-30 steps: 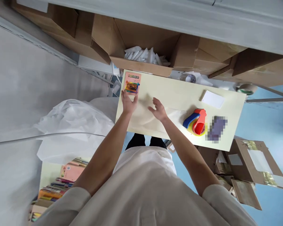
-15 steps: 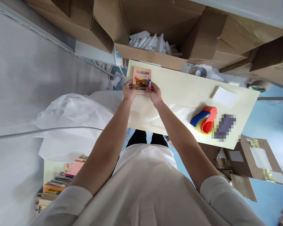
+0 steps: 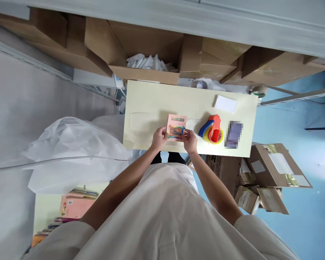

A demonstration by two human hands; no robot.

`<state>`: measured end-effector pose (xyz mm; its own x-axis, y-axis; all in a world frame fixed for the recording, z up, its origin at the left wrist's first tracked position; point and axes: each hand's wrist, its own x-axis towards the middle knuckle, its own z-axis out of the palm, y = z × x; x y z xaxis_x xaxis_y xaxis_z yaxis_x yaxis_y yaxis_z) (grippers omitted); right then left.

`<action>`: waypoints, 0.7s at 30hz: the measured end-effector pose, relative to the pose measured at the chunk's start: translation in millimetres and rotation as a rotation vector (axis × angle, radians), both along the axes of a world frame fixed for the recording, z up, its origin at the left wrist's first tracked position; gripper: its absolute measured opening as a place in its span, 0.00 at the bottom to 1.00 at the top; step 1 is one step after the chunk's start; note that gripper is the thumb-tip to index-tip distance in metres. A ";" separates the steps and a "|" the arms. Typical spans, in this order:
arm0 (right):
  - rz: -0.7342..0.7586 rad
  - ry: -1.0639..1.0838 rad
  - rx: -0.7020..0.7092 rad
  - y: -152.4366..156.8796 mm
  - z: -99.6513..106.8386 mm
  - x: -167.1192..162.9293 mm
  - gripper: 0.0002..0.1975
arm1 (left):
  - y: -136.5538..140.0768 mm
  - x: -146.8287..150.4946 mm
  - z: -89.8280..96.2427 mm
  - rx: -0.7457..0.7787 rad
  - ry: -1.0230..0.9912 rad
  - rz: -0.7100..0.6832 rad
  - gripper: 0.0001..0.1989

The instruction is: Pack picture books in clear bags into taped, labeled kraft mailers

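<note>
A small pink book [image 3: 176, 127] with a colourful picture on its cover is held upright to me above the pale table [image 3: 157, 95]. My left hand [image 3: 159, 138] grips its lower left edge, thumb on the cover. On the lower right edge, my right hand [image 3: 190, 141] is closed the same way. Just right of that hand stands a red and blue tape dispenser [image 3: 212, 130] with a yellow roll. A clear, flat plastic sheet or bag [image 3: 142, 119] appears to lie on the table left of the book.
White cards [image 3: 225, 104] and a pixelated dark item [image 3: 234, 134] lie at the table's right. Behind it, an open carton [image 3: 148, 75] holds white packets. White sheeting [image 3: 78, 144] bulges at left, above stacked books [image 3: 76, 206]. Cartons [image 3: 278, 164] stand at lower right.
Both hands have drawn the book nearer to my body and rightward along the table, toward the tape dispenser. My view has also shifted, showing more of the shelf above.
</note>
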<state>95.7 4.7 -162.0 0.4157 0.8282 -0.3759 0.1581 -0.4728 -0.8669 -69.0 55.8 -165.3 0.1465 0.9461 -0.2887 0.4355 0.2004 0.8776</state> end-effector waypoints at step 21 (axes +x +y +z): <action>0.071 -0.574 -0.061 -60.3 -33.6 30.3 0.25 | -44.3 58.1 0.8 0.151 0.597 -0.634 0.28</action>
<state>125.9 -55.6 -195.6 0.5112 0.8455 -0.1542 0.6279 -0.4899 -0.6048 -10.9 11.5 -164.5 0.5214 0.7722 -0.3630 0.8192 -0.3341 0.4661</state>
